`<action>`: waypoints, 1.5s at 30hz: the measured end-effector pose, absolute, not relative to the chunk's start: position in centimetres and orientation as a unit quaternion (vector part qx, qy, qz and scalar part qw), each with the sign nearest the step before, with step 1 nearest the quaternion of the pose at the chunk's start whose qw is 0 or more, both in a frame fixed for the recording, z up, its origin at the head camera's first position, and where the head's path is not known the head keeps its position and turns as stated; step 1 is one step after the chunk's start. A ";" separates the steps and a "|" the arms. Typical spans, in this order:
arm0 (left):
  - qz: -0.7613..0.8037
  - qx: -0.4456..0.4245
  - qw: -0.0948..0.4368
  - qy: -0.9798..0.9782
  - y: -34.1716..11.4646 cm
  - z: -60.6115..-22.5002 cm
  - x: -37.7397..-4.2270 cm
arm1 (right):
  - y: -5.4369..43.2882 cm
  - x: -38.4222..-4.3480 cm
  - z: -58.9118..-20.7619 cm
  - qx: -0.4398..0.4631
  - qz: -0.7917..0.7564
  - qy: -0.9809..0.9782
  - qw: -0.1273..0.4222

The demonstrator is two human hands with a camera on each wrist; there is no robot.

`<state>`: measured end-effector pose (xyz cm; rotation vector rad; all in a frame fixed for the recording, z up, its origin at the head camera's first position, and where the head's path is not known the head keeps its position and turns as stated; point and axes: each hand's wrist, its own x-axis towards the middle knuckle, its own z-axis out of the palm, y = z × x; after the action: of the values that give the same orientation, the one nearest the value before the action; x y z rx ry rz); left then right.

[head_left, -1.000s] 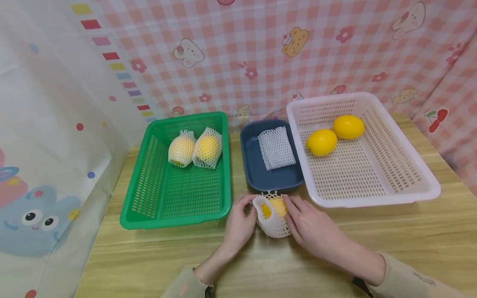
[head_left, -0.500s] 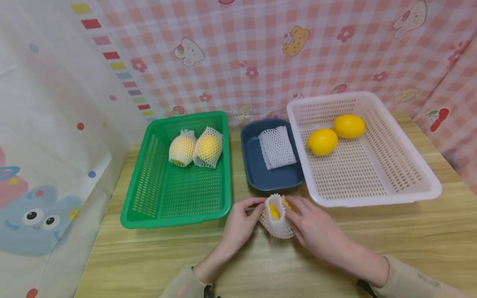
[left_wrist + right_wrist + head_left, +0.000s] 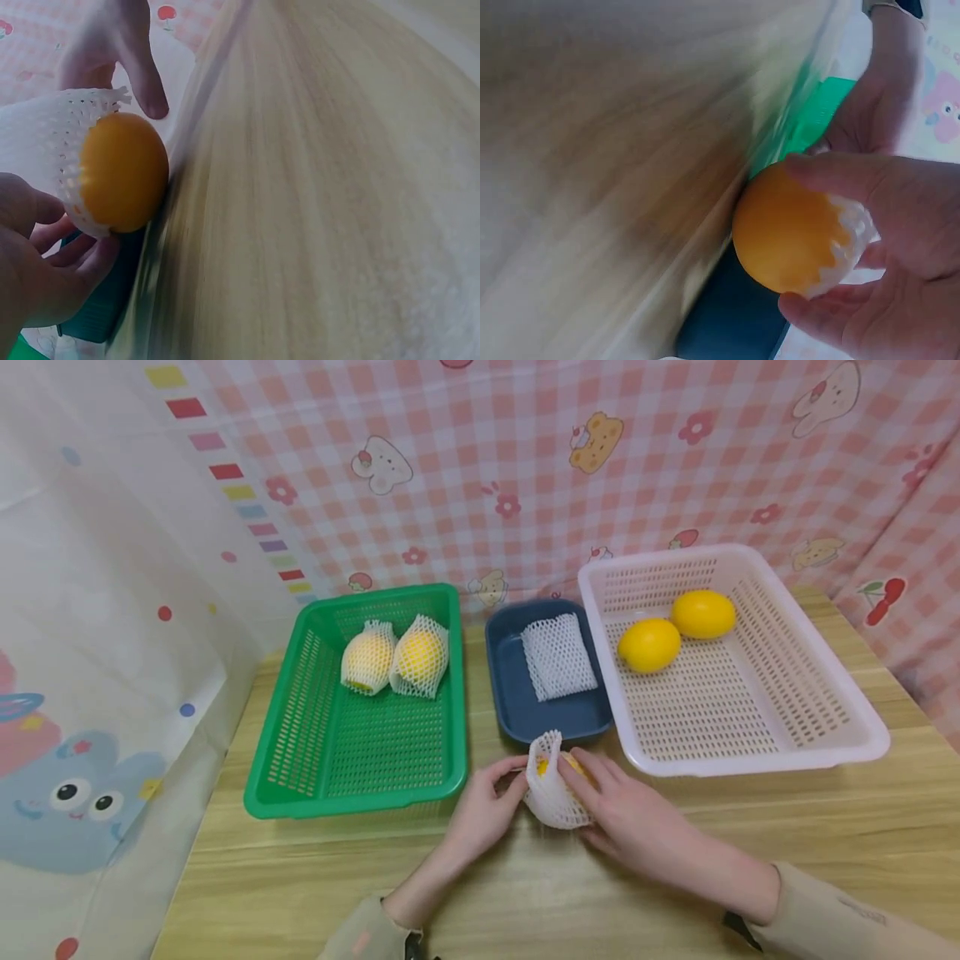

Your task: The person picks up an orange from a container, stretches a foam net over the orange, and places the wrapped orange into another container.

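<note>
In the head view, the yellow fruit (image 3: 543,768) lay partly inside a white foam net (image 3: 553,802), between the two hands and just in front of the blue tray (image 3: 510,706); whether it touched the surface (image 3: 600,910) could not be told. The left hand (image 3: 483,806) pinched the net's edge between thumb and fingers, and the right hand (image 3: 633,814) had its fingers curved round the fruit's right side. The net seemed light, stretchy and easily torn, best pinched by its rim; its open mouth stood up in a point.

In the left wrist view, the fruit looked stiff and perhaps slippery, safer cupped round its middle than pinched at an end. It bulged from the net smooth and rounded, its bare skin deep orange in that light, the lacy rim ringing it.

In the right wrist view, the right thumb and fingers bracketed the fruit from opposite sides, a sound hold for something so round. Its bare end shone evenly, with the net bunched behind it
</note>
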<state>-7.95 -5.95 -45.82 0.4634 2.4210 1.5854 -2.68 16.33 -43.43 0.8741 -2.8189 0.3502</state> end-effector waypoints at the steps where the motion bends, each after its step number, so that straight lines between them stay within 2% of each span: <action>1: 0.537 0.158 0.104 0.822 -5.9 -45.9 -8.0 | 16.2 -2.8 -43.5 0.293 0.108 -0.945 0.093; 8: 0.533 0.152 0.100 0.826 -5.9 -46.1 -8.1 | 15.3 -3.4 -43.9 0.294 0.044 -0.945 0.134; 15: 0.541 0.145 0.117 0.820 -5.8 -46.0 -8.1 | 15.1 -3.8 -44.0 0.294 0.029 -0.945 0.141; 24: 0.540 0.143 0.122 0.820 -6.1 -45.9 -7.9 | 14.9 -4.4 -43.9 0.281 0.090 -0.951 0.088; 29: 0.554 0.128 0.125 0.813 -6.2 -45.0 -7.4 | 15.3 -3.8 -42.4 0.242 0.165 -0.954 0.067; 34: 0.577 0.157 0.082 0.798 -5.8 -43.0 -6.1 | 16.0 -2.8 -39.8 0.200 0.239 -0.949 0.049; 37: 0.587 0.190 0.073 0.784 -5.5 -41.6 -5.2 | 16.6 -2.4 -38.5 0.187 0.290 -0.937 0.046; 40: 0.601 0.211 0.091 0.765 -5.2 -40.5 -5.3 | 17.2 -2.3 -37.7 0.175 0.324 -0.929 0.047; 42: 0.616 0.211 0.105 0.752 -5.1 -39.9 -5.7 | 17.5 -2.4 -37.5 0.171 0.334 -0.926 0.051; 45: 0.632 0.197 0.095 0.744 -4.9 -39.7 -6.3 | 17.7 -2.7 -37.5 0.170 0.337 -0.925 0.050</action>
<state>-6.29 -4.86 -39.73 0.5835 2.2044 1.8739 -2.66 17.69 -37.53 0.5162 -2.8156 1.0270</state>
